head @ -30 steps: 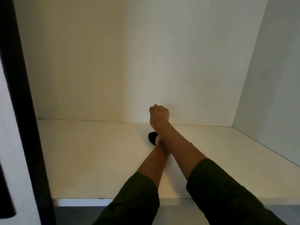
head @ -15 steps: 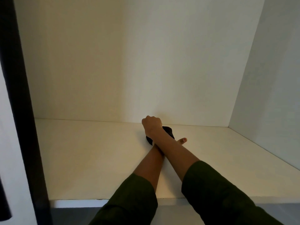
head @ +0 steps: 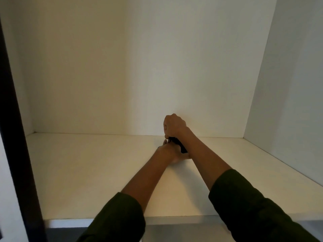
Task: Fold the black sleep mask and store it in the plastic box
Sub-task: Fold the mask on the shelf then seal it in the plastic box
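Head view: white shelf [head: 87, 172], enclosed by a pale back wall [head: 122, 67] and right side wall [head: 288, 84], dark upright edge [head: 15, 137] at far left. Right hand [head: 173, 125], fist-closed, raised above left hand [head: 172, 151]; both clasp the black sleep mask [head: 180, 145], held bunched between them just above the shelf, near the back wall, only a dark sliver showing. Both forearms bare, dark green sleeves [head: 122, 220] pushed back at the shelf's front edge.

A white shelf [head: 87, 172] bears only the left hand [head: 172, 152].
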The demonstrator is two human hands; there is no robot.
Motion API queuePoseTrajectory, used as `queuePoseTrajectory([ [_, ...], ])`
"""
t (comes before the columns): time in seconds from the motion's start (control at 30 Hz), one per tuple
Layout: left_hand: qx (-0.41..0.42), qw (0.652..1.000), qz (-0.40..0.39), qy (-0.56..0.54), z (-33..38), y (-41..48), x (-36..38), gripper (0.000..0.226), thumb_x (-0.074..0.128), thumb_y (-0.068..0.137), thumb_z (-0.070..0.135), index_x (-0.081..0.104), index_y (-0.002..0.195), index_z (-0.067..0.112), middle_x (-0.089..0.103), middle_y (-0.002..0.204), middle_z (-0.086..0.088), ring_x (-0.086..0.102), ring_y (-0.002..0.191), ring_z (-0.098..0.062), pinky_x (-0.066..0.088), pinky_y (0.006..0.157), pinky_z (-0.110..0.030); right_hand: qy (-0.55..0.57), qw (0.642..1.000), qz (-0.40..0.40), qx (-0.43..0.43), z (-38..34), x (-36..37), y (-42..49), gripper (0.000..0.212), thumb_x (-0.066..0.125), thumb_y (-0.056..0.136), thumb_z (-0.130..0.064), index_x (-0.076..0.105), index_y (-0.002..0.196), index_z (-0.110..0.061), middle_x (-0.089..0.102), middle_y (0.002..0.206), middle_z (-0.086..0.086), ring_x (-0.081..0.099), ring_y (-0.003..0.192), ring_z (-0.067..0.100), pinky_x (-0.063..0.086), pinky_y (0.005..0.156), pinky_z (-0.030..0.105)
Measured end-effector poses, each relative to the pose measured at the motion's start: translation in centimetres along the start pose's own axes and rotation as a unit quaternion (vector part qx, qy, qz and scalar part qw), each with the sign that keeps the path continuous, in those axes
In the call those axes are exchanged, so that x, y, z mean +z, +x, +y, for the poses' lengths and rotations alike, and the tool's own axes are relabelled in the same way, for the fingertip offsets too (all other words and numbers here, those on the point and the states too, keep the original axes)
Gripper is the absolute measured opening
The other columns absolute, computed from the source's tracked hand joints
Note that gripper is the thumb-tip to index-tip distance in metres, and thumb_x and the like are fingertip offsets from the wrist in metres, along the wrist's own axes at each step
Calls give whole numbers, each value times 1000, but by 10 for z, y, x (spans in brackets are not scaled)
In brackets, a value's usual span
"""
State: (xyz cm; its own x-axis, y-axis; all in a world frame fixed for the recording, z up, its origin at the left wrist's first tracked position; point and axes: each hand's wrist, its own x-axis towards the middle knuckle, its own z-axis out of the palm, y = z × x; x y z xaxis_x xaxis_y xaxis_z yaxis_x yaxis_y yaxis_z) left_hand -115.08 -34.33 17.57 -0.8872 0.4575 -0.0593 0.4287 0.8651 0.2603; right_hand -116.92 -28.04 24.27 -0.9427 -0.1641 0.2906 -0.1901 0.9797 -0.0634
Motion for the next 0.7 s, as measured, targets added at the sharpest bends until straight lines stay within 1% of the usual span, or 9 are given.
queuePoseTrajectory([
  [0.07,-14,1000,-7,-3,4,-11,-6,69,44,86,64,47,133,13,53,134,-10,49,125,-28,35,110,-38,-17,1000,-2,-6,0,1,-2,22,71,71,3,66,92,-1,65,98,12,67,84,28,53,71,32],
  [0.17,22,999,-27,-27,-5,-36,-21,41,50,95,36,54,132,19,55,135,-6,50,122,-25,37,101,-29,-39,999,-9,-16,-2,7,-6,19,70,74,2,62,91,-3,56,93,12,60,79,26,50,70,31],
  [0.23,24,996,6,-80,-23,-48,-32,38,52,94,20,57,132,19,56,137,0,51,124,-20,37,104,-28,-49,998,1,-27,-5,13,-7,19,61,81,2,61,100,-2,58,100,13,59,82,26,45,68,29],
  [0.3,-17,984,70,-160,-37,-56,-39,35,52,91,5,66,121,15,63,128,-1,58,118,-18,41,105,-27,-61,997,7,-38,-10,19,-8,24,61,84,-2,59,108,-3,58,112,11,63,95,27,44,70,29],
  [0.37,-78,953,139,-256,-44,-59,-40,29,50,87,-3,71,106,5,69,111,-7,68,96,-25,52,93,-33,-70,996,8,-47,-15,26,-9,32,64,84,-6,56,115,-5,56,117,10,62,103,26,45,75,28],
  [0.47,-161,881,204,-396,-46,-55,-35,27,43,89,-1,68,99,-1,68,99,-14,68,65,-27,58,65,-32,-70,996,7,-53,-18,37,-11,32,58,88,-5,54,119,-5,55,120,10,60,108,26,47,82,29],
  [0.53,-183,839,212,-467,-44,-48,-31,26,44,91,2,67,101,-5,70,95,-18,68,64,-26,59,60,-30,-64,997,10,-53,-19,44,-13,29,56,89,-6,56,118,-4,56,120,11,60,109,27,47,85,30],
  [0.6,-200,803,212,-519,-41,-37,-27,26,46,90,1,66,103,-8,72,90,-20,70,67,-26,60,62,-28,-50,997,18,-48,-21,47,-15,25,55,90,-8,57,115,-3,58,118,11,60,107,27,48,84,30],
  [0.7,-217,792,203,-533,-38,-23,-24,26,42,88,-4,64,102,-11,70,79,-16,69,67,-25,59,63,-27,-28,999,21,-31,-19,47,-18,22,56,90,-9,57,111,-2,59,115,12,61,105,27,47,80,29],
])
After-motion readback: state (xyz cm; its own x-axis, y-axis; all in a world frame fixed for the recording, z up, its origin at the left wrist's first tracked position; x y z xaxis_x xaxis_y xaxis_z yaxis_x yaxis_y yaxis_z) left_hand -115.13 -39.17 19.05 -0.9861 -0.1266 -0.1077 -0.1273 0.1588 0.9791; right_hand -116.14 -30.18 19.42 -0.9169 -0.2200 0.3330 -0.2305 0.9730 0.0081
